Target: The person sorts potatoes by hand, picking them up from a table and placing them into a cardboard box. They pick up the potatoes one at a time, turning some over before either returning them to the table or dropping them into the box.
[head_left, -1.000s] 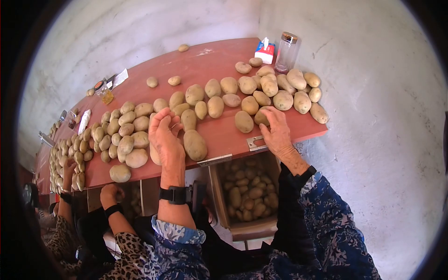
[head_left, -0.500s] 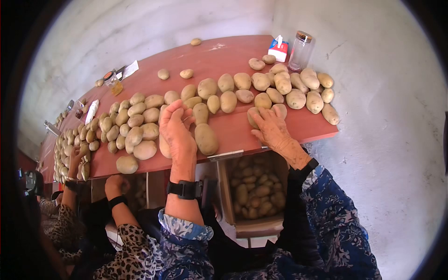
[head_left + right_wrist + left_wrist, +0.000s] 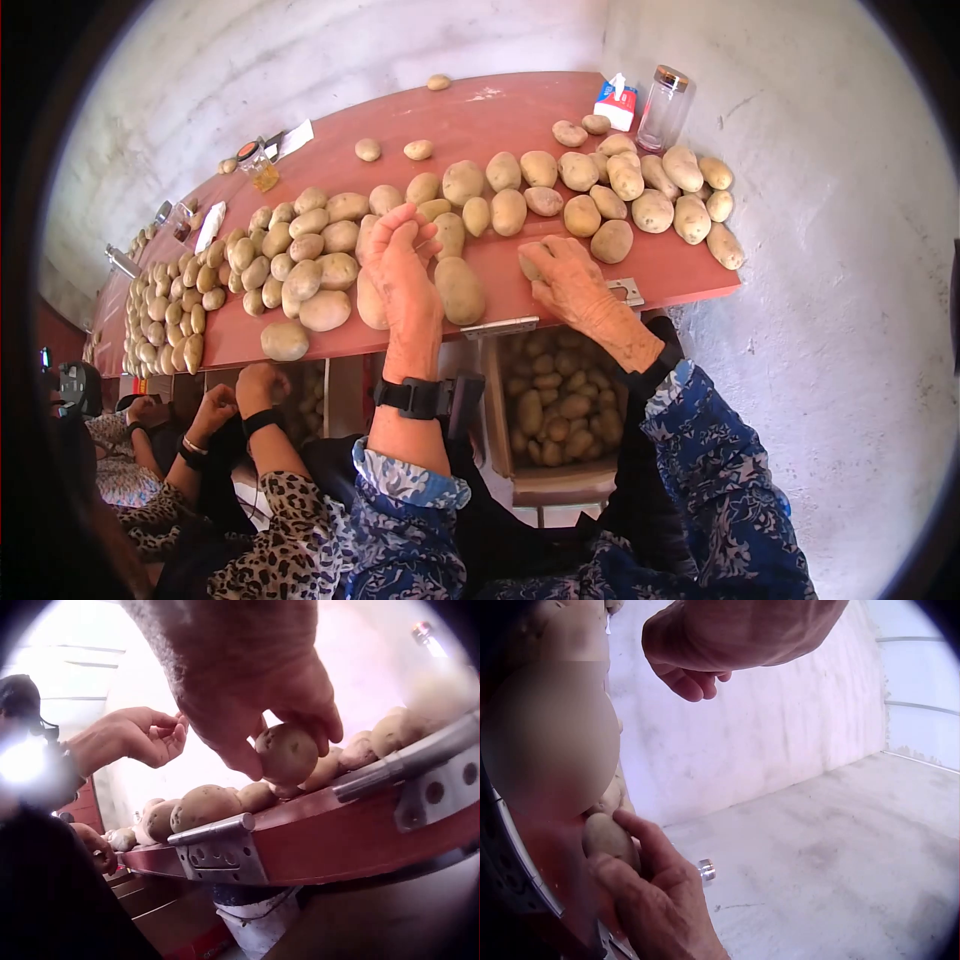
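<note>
My right hand [image 3: 572, 285] holds a pale brown potato [image 3: 287, 755] between thumb and fingers, close over the red table's front edge. From above, the hand covers most of this potato; in the left wrist view the thumb and fingers lie on either side of it. My left hand [image 3: 402, 275] hovers above the row, its fingers loosely curled and nothing in them. Beside it lies a large potato [image 3: 460, 292], with an elongated potato [image 3: 450, 237] just behind. Another potato [image 3: 611, 241] sits right of my right hand.
Many potatoes [image 3: 325, 311] spread along the red table [image 3: 400, 120]. Under its edge stands an open box [image 3: 500, 450] of potatoes. A tissue pack [image 3: 615, 104] and glass jar [image 3: 664, 110] stand at the back right. Another person's hands [image 3: 262, 385] are at the left.
My right hand has shifted left from the right-hand potato onto its neighbour, taken hold of it and moved it left. My left hand stays raised. The head view has swung left.
</note>
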`<state>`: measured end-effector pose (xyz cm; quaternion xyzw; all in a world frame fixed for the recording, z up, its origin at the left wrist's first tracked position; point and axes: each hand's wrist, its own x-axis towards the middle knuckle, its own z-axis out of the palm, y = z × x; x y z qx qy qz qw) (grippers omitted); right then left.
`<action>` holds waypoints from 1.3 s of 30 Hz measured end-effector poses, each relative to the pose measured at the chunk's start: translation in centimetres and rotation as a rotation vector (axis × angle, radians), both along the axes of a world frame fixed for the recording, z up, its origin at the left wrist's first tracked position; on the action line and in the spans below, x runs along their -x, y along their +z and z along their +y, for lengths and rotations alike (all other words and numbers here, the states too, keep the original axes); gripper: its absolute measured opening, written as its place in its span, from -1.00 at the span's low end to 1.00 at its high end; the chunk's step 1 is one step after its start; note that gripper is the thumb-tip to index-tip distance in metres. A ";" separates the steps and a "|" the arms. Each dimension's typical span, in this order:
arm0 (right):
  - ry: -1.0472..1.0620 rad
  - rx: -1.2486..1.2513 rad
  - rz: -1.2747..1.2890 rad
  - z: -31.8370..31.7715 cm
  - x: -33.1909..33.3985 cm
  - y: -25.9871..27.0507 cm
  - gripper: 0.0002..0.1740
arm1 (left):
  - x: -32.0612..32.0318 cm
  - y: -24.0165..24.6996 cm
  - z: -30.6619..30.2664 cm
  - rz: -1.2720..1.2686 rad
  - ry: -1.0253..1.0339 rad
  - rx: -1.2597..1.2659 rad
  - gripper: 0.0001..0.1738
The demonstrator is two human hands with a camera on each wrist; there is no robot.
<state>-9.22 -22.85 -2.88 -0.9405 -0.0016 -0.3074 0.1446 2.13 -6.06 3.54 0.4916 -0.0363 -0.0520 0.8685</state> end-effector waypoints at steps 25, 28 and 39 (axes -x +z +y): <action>0.011 -0.249 0.153 4.3 -3.5 0.2 -0.60 | 0.1 -0.3 -0.2 -0.025 -0.048 0.016 -0.81; -0.044 -0.073 0.042 2.2 -1.8 0.2 -0.51 | 0.0 -0.2 0.2 -0.019 -0.043 0.027 -0.81; -0.429 0.065 0.160 -6.3 3.4 -1.0 -0.39 | -0.4 -0.3 0.7 -0.020 -0.009 0.009 -0.79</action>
